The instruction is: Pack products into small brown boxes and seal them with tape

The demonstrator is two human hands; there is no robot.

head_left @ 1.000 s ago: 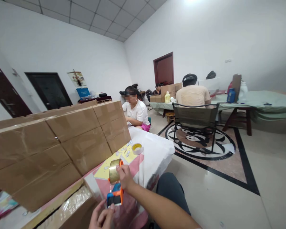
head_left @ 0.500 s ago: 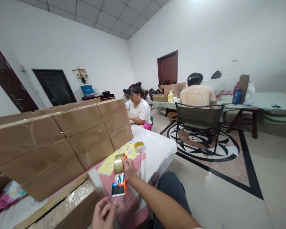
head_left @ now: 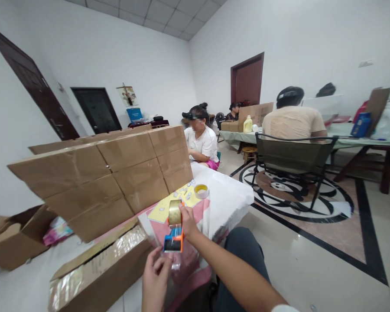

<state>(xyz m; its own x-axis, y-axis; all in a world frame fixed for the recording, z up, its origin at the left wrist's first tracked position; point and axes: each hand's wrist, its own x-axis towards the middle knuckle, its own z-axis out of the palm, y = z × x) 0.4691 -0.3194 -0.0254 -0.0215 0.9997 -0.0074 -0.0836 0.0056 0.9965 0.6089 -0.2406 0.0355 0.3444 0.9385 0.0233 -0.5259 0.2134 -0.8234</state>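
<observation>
My right hand point(head_left: 188, 222) grips an orange and blue tape dispenser point(head_left: 173, 244) over the near part of the table. A roll of clear yellowish packing tape point(head_left: 174, 212) is mounted in it. A short loose end of the tape point(head_left: 176, 261) hangs below the dispenser's blue cutting edge. At that end, my left hand point(head_left: 156, 275) has its fingers curled and its thumb pinching the tape; the exact contact is hard to see. Just left of my left hand lies a long cardboard box point(head_left: 107, 273), with shiny tape along its top.
Stacked cardboard boxes point(head_left: 117, 182) form a wall across the table. An open carton point(head_left: 16, 242) and a colourful packet point(head_left: 56, 231) lie at left. Another tape roll point(head_left: 201, 191) rests on the cloth point(head_left: 227, 190). One person point(head_left: 201, 141) sits beyond; another point(head_left: 292, 121) sits in a chair.
The view has turned left and tilted down, showing more of the long box and the open carton. My left hand has come closer to the dispenser, where a tape end now hangs down.
</observation>
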